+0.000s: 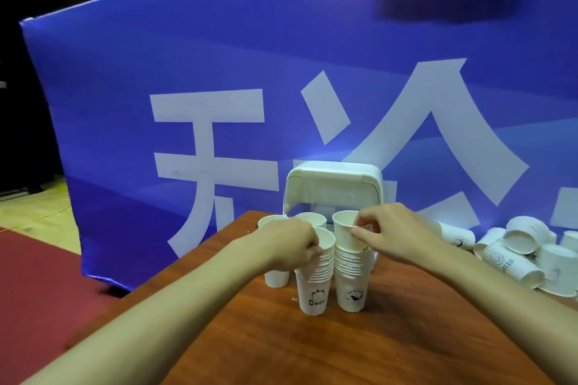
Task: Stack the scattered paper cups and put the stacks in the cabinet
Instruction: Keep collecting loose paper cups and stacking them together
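Two stacks of white paper cups stand upright side by side on the wooden table [312, 353]. The left stack [312, 294] bears a "Bear" print; my left hand [291, 247] grips its upper rims from the left. The right stack [352, 287] has a dark blue print. My right hand [397, 234] pinches the rim of the top cup [344, 226], which sits partly seated in that stack. A white cabinet [334, 187] with a raised lid stands right behind the stacks. Loose cups [516, 250] lie in a pile at the right.
Another cup stack [276, 277] stands behind my left hand, and one more cup [311, 218] sits near the cabinet mouth. A big blue banner [219, 78] with white characters walls off the table's far side. Red carpet [37, 284] lies left of the table edge.
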Tool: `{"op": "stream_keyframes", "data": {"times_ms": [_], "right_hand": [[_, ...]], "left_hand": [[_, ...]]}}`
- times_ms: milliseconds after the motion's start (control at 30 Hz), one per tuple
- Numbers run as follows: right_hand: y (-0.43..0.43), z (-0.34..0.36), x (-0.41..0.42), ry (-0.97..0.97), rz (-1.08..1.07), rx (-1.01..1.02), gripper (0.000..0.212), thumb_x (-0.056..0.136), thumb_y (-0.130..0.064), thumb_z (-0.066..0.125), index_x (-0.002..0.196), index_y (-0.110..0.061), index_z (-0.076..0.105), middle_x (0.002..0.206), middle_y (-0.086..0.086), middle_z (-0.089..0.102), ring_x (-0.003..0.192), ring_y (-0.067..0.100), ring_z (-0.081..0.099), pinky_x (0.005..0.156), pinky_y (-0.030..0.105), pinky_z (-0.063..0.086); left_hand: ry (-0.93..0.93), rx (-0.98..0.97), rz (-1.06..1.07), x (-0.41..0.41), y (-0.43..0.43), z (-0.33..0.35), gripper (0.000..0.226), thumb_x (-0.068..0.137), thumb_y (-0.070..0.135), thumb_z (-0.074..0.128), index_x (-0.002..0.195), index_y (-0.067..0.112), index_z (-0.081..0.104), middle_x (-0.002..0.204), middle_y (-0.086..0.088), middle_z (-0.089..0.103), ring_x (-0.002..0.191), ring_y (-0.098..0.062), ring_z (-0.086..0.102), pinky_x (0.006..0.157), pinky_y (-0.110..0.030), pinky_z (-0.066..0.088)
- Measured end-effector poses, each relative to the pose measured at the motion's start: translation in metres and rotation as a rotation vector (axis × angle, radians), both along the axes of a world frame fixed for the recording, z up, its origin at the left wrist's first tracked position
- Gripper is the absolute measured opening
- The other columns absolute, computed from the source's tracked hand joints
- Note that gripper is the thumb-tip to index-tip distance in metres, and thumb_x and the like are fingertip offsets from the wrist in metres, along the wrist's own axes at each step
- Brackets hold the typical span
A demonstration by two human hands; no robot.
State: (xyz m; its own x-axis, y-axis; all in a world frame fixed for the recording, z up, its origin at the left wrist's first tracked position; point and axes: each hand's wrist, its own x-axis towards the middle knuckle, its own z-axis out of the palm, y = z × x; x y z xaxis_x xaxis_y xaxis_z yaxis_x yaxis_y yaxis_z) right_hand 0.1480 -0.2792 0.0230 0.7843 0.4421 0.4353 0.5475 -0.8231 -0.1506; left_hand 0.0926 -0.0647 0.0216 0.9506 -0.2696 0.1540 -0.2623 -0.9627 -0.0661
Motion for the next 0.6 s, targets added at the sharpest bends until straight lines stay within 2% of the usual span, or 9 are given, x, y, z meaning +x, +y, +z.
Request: {"op": "stream_keyframes", "data": {"times_ms": [67, 167, 333, 467, 600], "right_hand": [[0.002, -0.01, 0.003, 0.051, 0.033, -0.04, 0.022, 0.092, -0.049, 0.057, 0.094, -0.034, 0.073, 0.08, -0.015, 0.068, 0.082, 0.011, 0.062, 0.074, 0.034, 0.054], [0.006, -0.031, 0.004, 0.092, 0.081, -0.059, 0.023, 0.095, -0.042, 0.056, 0.093, -0.031, 0.076, 0.089, -0.01, 0.074, 0.084, 0.01, 0.064, 0.074, 0.031, 0.052], [0.007, -0.038, 0.009, 0.098, 0.093, -0.035, 0.024, 0.098, -0.039, 0.055, 0.091, -0.029, 0.076, 0.086, -0.008, 0.074, 0.079, 0.008, 0.063, 0.067, 0.026, 0.047], [0.007, -0.036, 0.006, 0.112, 0.085, -0.059, 0.027, 0.098, -0.039, 0.054, 0.091, -0.026, 0.075, 0.087, -0.006, 0.074, 0.082, 0.011, 0.063, 0.074, 0.033, 0.053], [0.006, -0.038, 0.003, 0.137, 0.086, -0.031, 0.029, 0.099, -0.039, 0.052, 0.096, -0.022, 0.076, 0.091, -0.004, 0.074, 0.084, 0.012, 0.064, 0.079, 0.037, 0.054]], "left_hand": [[0.085, -0.036, 0.003, 0.003, 0.0, -0.008, 0.034, 0.102, 0.036, 0.046, 0.094, 0.013, 0.071, 0.091, -0.005, 0.068, 0.081, -0.022, 0.061, 0.066, -0.032, 0.046], [0.101, -0.074, 0.001, 0.009, 0.001, -0.012, 0.029, 0.102, 0.032, 0.05, 0.087, 0.013, 0.067, 0.087, -0.006, 0.064, 0.079, -0.022, 0.056, 0.066, -0.028, 0.038], [0.097, -0.089, 0.006, 0.012, -0.003, -0.013, 0.029, 0.101, 0.03, 0.051, 0.102, 0.011, 0.073, 0.1, -0.008, 0.071, 0.088, -0.023, 0.064, 0.078, -0.034, 0.053], [0.096, -0.071, 0.019, 0.014, -0.005, -0.014, 0.028, 0.101, 0.03, 0.051, 0.099, 0.012, 0.072, 0.095, -0.006, 0.069, 0.082, -0.019, 0.061, 0.068, -0.028, 0.046], [0.103, -0.063, 0.042, 0.016, -0.007, -0.016, 0.026, 0.101, 0.032, 0.051, 0.094, 0.016, 0.07, 0.094, -0.003, 0.068, 0.083, -0.016, 0.062, 0.07, -0.026, 0.048]]}}
